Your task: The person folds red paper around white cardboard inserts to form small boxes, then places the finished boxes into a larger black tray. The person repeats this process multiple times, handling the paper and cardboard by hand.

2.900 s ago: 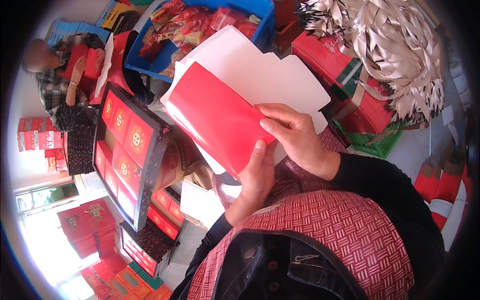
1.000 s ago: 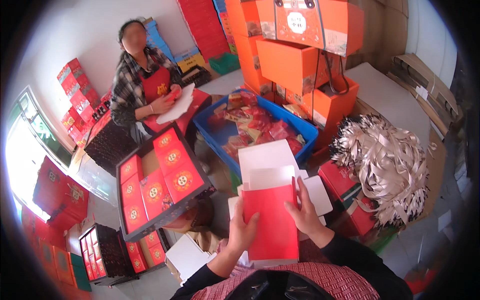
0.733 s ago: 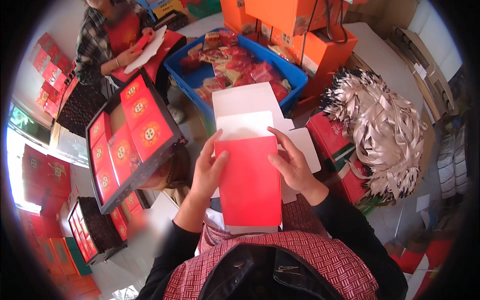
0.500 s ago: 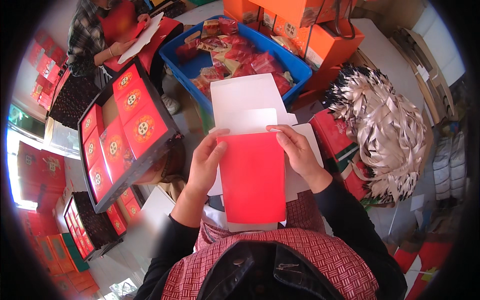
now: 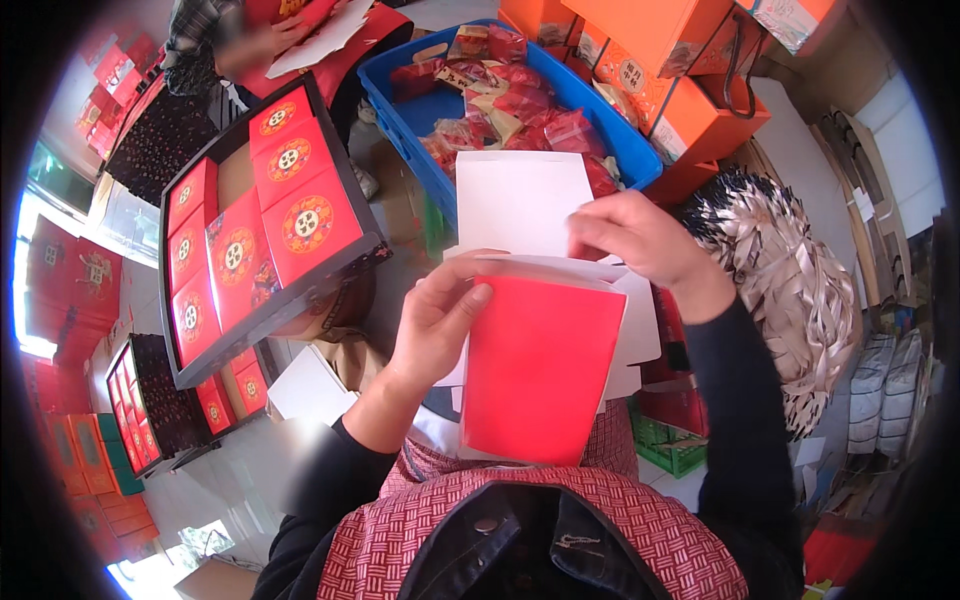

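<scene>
I hold a flat red carton (image 5: 540, 370) with a white inside in front of my chest. Its white lid flap (image 5: 520, 200) stands up at the top. My left hand (image 5: 437, 318) grips the carton's left edge, thumb on the red face. My right hand (image 5: 645, 242) pinches the top right, where the white flaps meet the lid. The carton looks partly opened into a box shape.
A black tray (image 5: 255, 225) of red boxes with gold round emblems stands to my left. Behind the carton is a blue crate (image 5: 440, 100) of red packets, with orange boxes (image 5: 680, 60) beyond. A heap of pale ribbon handles (image 5: 790, 280) lies at right. Another person (image 5: 260, 30) works at the far left.
The carton has come closer to my chest and its body has opened up. My right hand moved from the side to the top flaps; my left hand stays on the left edge.
</scene>
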`<action>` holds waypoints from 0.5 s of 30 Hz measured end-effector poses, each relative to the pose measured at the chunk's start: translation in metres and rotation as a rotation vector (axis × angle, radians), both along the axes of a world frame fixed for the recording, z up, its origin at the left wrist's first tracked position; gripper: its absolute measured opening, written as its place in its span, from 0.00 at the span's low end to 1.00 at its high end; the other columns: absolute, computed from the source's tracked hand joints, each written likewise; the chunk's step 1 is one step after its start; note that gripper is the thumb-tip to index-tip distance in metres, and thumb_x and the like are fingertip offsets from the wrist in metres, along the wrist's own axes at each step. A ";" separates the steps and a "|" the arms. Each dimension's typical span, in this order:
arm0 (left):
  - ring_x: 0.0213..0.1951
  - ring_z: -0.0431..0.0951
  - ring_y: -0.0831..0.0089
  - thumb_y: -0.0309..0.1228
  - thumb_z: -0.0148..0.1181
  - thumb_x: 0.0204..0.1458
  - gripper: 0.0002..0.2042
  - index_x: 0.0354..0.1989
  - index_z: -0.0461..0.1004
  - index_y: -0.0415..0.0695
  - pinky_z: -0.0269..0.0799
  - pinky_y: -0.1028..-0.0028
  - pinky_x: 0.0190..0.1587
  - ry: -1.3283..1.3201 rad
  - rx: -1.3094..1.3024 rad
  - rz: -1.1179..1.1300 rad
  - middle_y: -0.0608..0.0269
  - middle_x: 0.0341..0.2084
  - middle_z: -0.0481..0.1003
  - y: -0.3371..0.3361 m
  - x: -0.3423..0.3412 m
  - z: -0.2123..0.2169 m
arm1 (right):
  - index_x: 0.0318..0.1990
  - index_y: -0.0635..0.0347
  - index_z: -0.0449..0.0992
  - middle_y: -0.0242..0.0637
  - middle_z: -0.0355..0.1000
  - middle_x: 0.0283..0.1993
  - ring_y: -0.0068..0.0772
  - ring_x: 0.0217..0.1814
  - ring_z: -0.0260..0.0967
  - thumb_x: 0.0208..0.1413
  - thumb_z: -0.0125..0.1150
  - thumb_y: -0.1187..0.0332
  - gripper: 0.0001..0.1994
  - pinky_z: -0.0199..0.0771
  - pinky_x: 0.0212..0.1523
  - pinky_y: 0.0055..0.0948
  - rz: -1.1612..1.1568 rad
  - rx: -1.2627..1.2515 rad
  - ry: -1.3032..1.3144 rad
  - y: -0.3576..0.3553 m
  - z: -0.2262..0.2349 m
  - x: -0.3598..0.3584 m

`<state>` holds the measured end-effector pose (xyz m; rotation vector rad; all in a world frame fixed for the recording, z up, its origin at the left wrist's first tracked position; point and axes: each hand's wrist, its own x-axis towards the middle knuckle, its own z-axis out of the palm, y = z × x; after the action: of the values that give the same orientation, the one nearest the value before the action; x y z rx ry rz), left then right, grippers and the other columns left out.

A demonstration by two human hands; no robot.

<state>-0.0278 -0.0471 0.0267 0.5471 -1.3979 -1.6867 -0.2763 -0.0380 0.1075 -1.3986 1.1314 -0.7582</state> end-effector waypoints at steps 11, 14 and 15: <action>0.56 0.68 0.65 0.17 0.48 0.59 0.13 0.50 0.57 0.40 0.65 0.68 0.58 0.104 -0.037 0.016 0.50 0.53 0.67 0.008 -0.002 0.002 | 0.43 0.65 0.80 0.36 0.78 0.38 0.23 0.40 0.74 0.51 0.66 0.70 0.13 0.73 0.45 0.23 0.261 -0.008 0.270 -0.022 0.016 0.034; 0.58 0.67 0.64 0.17 0.49 0.58 0.15 0.52 0.55 0.39 0.63 0.66 0.60 0.097 -0.003 0.025 0.50 0.54 0.65 0.010 -0.004 0.006 | 0.42 0.66 0.80 0.37 0.78 0.38 0.24 0.40 0.74 0.50 0.66 0.72 0.12 0.73 0.44 0.24 0.223 -0.072 0.247 -0.020 0.015 0.032; 0.59 0.67 0.64 0.18 0.50 0.58 0.16 0.53 0.55 0.40 0.63 0.67 0.60 0.094 -0.010 0.026 0.50 0.55 0.65 0.011 -0.004 0.006 | 0.41 0.66 0.81 0.37 0.79 0.38 0.24 0.39 0.74 0.49 0.66 0.72 0.11 0.73 0.44 0.23 0.187 -0.084 0.244 -0.019 0.013 0.032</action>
<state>-0.0321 -0.0362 0.0328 0.4721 -1.3255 -1.6631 -0.2447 -0.0572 0.1204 -1.6765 1.1444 -0.5164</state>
